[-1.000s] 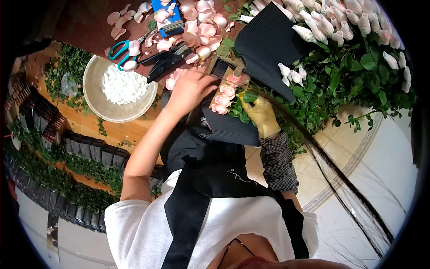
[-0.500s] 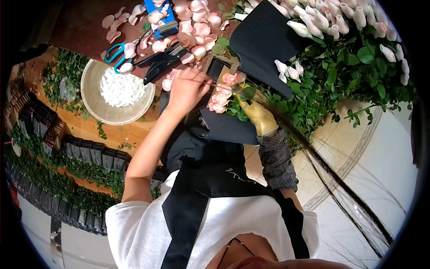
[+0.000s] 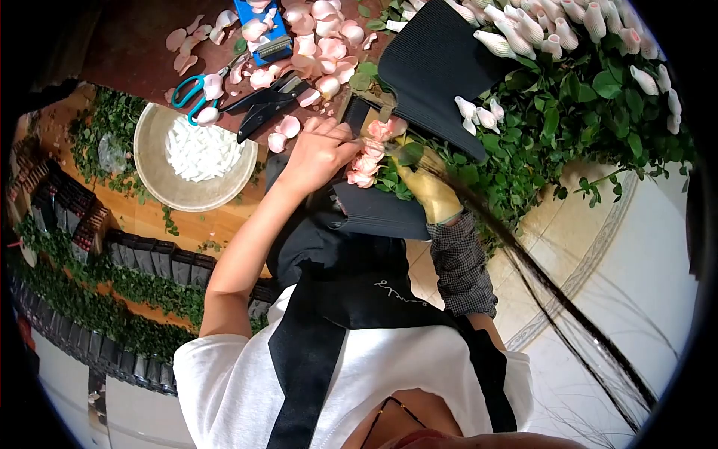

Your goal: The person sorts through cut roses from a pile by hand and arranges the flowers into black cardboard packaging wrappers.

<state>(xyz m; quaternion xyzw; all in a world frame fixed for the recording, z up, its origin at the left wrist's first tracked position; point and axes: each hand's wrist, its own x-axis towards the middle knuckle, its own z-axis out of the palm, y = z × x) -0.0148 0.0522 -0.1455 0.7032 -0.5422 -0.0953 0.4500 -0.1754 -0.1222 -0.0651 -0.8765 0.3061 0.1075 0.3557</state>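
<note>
Pale pink roses [image 3: 366,163] lie in a row at a brown board in front of my lap, their leaves toward the right. My left hand [image 3: 320,153], bare, has its fingers curled in at the left edge of the rose heads; its fingertips are partly hidden. In a yellow glove, my right hand [image 3: 430,183] is closed around the leafy stems just below the blooms. Dark ribbed sheets lie about the roses: one ribbed sheet [image 3: 441,71] beyond them, another dark sheet [image 3: 385,213] nearer my lap.
Loose petals [image 3: 325,49], teal-handled scissors [image 3: 196,97], a black stapler-like tool [image 3: 265,108] and a blue tool [image 3: 269,37] lie on the brown table. At left stands a bowl [image 3: 149,176] of white pieces. Net-sleeved roses [image 3: 553,30] are heaped at right. Dark hair strands cross the view.
My left hand has turned slightly and its fingers have curled down at the roses, uncovering petals on the table edge. My right hand stays on the stems.
</note>
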